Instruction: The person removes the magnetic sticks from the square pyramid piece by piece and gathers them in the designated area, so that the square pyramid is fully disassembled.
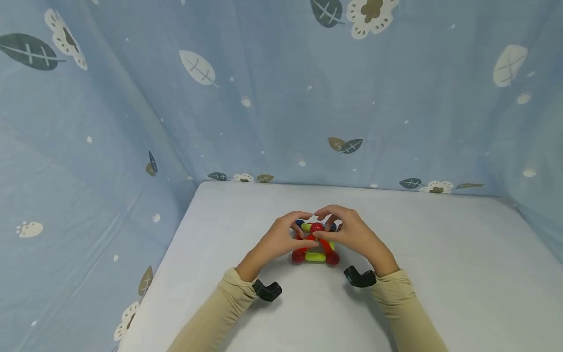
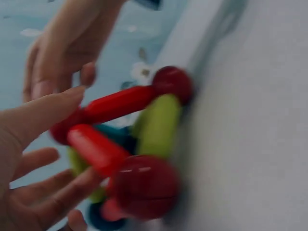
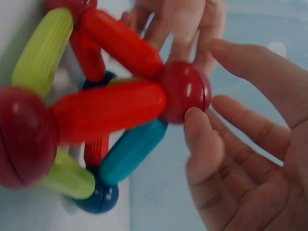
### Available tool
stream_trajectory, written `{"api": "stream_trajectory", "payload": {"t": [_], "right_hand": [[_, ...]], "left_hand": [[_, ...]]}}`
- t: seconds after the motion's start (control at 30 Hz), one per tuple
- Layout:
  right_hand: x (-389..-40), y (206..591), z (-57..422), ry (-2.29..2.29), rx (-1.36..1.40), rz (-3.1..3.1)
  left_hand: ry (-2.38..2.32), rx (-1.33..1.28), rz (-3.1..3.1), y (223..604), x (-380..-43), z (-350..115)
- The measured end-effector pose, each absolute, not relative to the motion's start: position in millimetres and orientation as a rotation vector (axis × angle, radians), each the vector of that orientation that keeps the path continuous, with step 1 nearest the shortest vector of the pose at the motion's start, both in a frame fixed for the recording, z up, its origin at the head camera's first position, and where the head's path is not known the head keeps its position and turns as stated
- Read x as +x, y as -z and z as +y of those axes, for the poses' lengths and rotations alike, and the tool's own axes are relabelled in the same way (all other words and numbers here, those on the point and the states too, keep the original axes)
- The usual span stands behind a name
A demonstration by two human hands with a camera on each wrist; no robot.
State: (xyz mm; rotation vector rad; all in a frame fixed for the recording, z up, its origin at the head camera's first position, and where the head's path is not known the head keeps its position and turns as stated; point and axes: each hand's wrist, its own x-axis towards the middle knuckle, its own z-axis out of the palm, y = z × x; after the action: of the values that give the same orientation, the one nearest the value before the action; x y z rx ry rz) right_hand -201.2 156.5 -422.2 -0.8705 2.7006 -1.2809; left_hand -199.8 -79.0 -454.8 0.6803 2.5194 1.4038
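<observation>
The frame (image 1: 325, 246) stands on the counter (image 1: 246, 225), with its base balls apparently resting on the surface. The top ball (image 3: 185, 91) forms the apex, where red rods (image 3: 113, 110) and a teal rod (image 3: 134, 149) meet. Lime rods (image 1: 315, 256) run along the base, which has red balls (image 1: 332, 257) at its near corners and blue balls (image 3: 103, 197) at the far ones.

The left grip (image 1: 277, 238) curves beside the apex, thumb and fingers apart; whether the thumb bears on the top ball cannot be told. The right grip (image 1: 352, 232) faces it, its digits likewise apart, one tip touching the top ball.

The step in hand appears to be steadying or seating the apex. Recommended method:

1. Support the top ball from both sides, with equal, light pressure.
2. Align each rod end squarely with the ball before pressing.
3. Press straight down, so that the base corners share the load; a sideways push may twist a joint loose.
4. Hold the sleeves (image 1: 398, 298) and black wrist devices (image 1: 360, 277) clear of the near corners.
5. Check every joint, then release both sides together.
</observation>
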Motion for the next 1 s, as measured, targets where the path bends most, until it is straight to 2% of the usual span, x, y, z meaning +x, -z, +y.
{"api": "stream_trajectory", "payload": {"t": [0.23,1.0], "right_hand": [[-199.7,422.7,146.7,1.248,-0.906,2.719],[-192.2,423.6,138.5,1.091,-0.877,2.799]], "left_hand": [[-1.529,0.773,2.516,467.8,-193.8,-67.5],[-1.718,0.683,2.366,478.9,-194.4,-62.3]]}}
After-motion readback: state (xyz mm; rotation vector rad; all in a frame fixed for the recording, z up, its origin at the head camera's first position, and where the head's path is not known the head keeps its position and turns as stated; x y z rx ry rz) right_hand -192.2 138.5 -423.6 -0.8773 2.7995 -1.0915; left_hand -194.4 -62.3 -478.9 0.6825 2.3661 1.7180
